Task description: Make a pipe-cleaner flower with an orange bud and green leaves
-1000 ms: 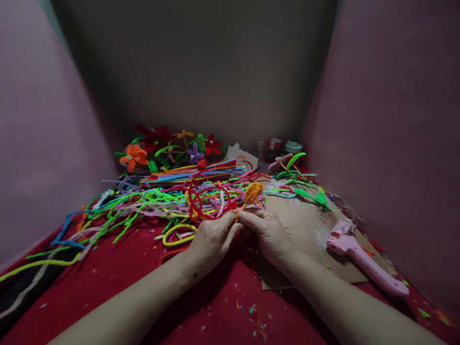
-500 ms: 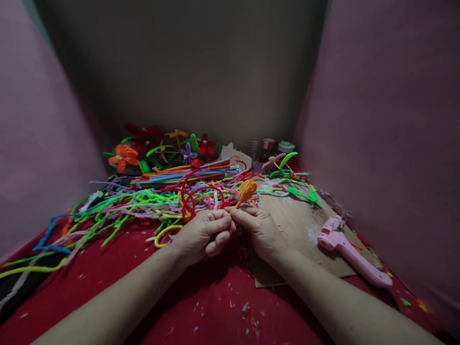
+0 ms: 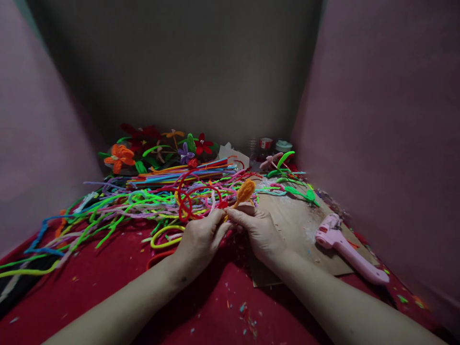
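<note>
An orange pipe-cleaner petal (image 3: 246,190), rounded and tapering to a thin twisted end, points up and slightly right between my hands. My right hand (image 3: 266,232) pinches its lower end with thumb and fingers. Close against it, my left hand (image 3: 203,235) is closed with thumb and forefinger at the same twisted end, its knuckles turned upward. The fingertips of both hands nearly meet and partly hide the stem. Just behind my left hand lie red pipe-cleaner loops (image 3: 185,206), and a yellow loop (image 3: 158,238) sits beside its wrist.
Loose pipe cleaners (image 3: 136,203) spread across the red cloth (image 3: 118,282). Pipe-cleaner flowers (image 3: 120,158) stand at the back left. On the right, a pink glue gun (image 3: 348,251) lies over a cardboard sheet (image 3: 294,225). Jars (image 3: 283,146) stand against the back wall.
My left hand has rolled over, its back now facing up and its lower fingers tucked away. The petal stays almost where it was in my right hand. The view has shifted slightly.
</note>
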A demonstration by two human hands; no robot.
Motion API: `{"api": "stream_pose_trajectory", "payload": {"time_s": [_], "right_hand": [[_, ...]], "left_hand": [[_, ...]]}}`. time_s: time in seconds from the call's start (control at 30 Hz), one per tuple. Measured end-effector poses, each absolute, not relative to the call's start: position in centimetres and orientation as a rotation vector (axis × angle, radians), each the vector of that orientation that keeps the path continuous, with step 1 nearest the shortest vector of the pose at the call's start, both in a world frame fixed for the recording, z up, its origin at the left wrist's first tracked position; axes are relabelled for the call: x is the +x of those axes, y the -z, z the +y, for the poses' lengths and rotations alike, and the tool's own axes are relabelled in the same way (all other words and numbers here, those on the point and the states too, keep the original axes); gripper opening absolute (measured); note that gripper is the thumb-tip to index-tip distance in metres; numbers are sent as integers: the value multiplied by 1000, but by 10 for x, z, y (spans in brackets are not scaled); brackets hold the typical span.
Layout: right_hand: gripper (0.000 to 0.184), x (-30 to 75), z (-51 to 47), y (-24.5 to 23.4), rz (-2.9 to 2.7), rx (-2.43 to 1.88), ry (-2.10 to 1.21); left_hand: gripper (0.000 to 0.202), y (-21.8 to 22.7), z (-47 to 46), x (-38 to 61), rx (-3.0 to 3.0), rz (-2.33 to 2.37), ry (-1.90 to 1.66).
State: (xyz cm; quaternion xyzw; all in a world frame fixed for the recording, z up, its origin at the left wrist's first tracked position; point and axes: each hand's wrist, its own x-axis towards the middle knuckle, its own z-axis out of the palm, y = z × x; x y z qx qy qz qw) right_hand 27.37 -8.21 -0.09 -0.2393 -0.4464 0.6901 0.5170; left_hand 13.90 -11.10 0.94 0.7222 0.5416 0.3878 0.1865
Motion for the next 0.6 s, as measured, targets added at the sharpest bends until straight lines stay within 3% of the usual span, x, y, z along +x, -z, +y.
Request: {"api": "stream_pose_trajectory", "payload": {"time_s": [0.13,0.3,0.6], "right_hand": [[11,274,-83,-2,-1183,-651,-1502],[15,274,-81,1,-1217,-618,-1511],[20,277,-78,2,-1172,-627,-1654]], "left_hand": [[17,-4,-111,137,2147,1480,-1069],[27,-17,-111,143,1666,1309,-1029],[23,-18,-108,142,1171,1013,-997]]}}
